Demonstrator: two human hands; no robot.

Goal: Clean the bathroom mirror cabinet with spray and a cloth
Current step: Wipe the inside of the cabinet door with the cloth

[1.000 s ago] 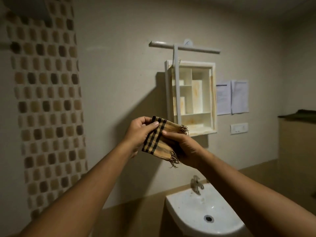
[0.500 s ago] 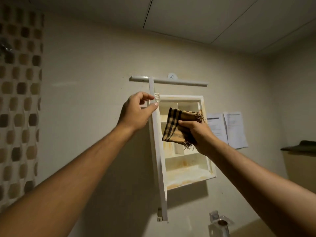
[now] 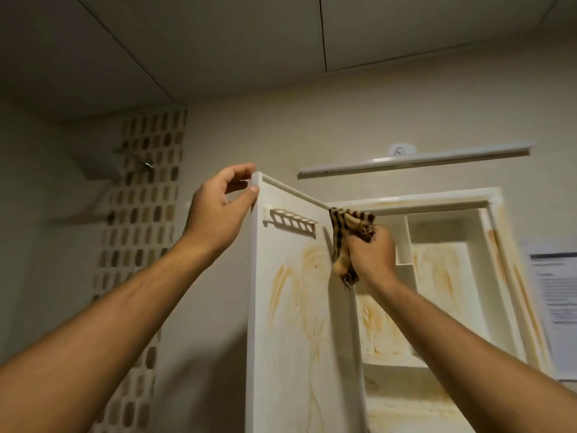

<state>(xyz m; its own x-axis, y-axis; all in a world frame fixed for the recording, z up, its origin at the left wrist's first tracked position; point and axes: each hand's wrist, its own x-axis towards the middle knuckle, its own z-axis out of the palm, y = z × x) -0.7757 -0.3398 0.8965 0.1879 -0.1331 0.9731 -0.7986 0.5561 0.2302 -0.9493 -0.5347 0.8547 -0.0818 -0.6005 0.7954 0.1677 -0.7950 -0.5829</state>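
Note:
The white mirror cabinet (image 3: 493, 201) hangs on the wall with its door (image 3: 293, 323) swung open towards me. Orange-brown smears cover the door's inner face and the shelves inside. My left hand (image 3: 220, 207) pinches the door's top outer corner. My right hand (image 3: 371, 254) grips a bunched tan cloth with dark stripes (image 3: 346, 232), pressed against the door's inner face near the top hinge side. A small toothbrush rack (image 3: 292, 221) is fixed to the door below its top edge. No spray bottle is in view.
A white light bar (image 3: 415, 162) runs above the cabinet. Printed papers (image 3: 559, 307) are stuck to the wall on the right. A mosaic tile strip (image 3: 146, 214) and a shower head (image 3: 100, 164) are on the left.
I have stepped closer and the view has tilted up. My left hand slid to the door's top corner. My right hand carried the cloth up against the door's inner face.

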